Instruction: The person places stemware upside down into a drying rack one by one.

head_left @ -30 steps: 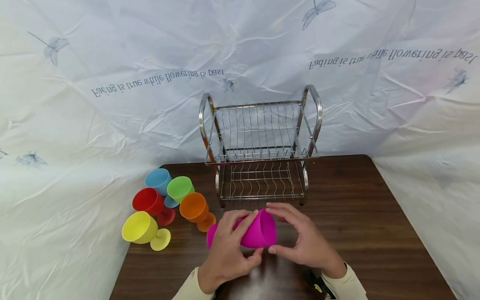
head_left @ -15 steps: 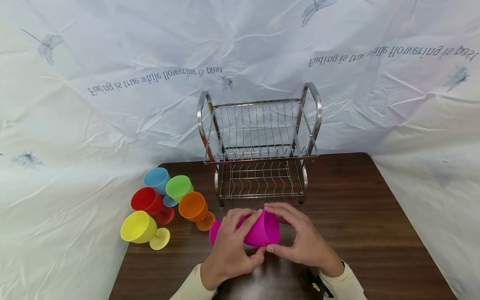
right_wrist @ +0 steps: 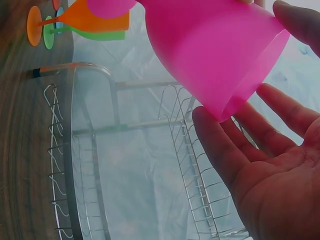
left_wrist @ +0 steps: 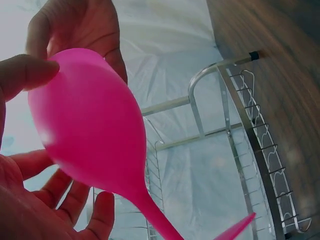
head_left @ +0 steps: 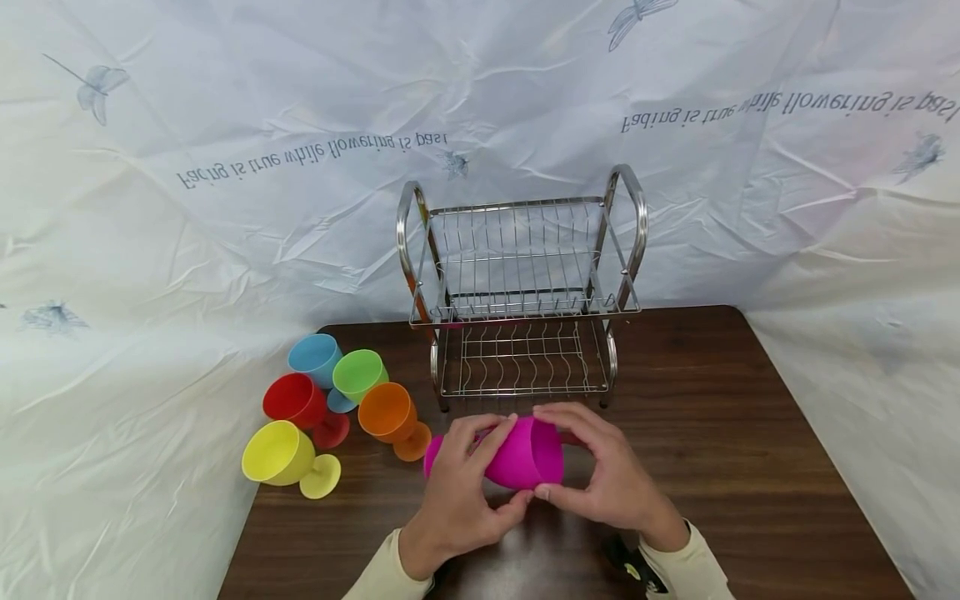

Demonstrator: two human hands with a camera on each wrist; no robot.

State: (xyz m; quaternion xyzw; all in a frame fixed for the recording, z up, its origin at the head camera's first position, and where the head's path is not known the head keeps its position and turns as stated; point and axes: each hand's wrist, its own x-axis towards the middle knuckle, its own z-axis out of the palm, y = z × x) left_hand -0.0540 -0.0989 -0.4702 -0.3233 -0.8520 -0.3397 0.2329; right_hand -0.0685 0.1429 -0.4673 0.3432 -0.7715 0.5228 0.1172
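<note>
A magenta plastic goblet (head_left: 517,462) lies tipped on its side in the air over the table, its mouth facing right. My left hand (head_left: 459,504) grips its bowl, thumb below and fingers over the top; in the head view this hand hides much of the stem. At the mouth, my right hand (head_left: 622,475) holds the rim between thumb and fingertips. The left wrist view shows the smooth bowl (left_wrist: 92,120) narrowing into the stem. Seen from the right wrist, the fingers (right_wrist: 220,145) reach the rim's edge.
Behind the hands stands a two-tier metal dish rack (head_left: 525,321). Blue (head_left: 315,358), green (head_left: 360,375), red (head_left: 295,400), orange (head_left: 387,412) and yellow (head_left: 277,454) goblets lie tilted at the left of the dark wood table (head_left: 712,433). A printed white sheet (head_left: 300,217) hangs around.
The magenta goblet has shifted slightly to the right and its mouth now sits deeper between the right thumb and fingers. The other goblets and the rack stay put.
</note>
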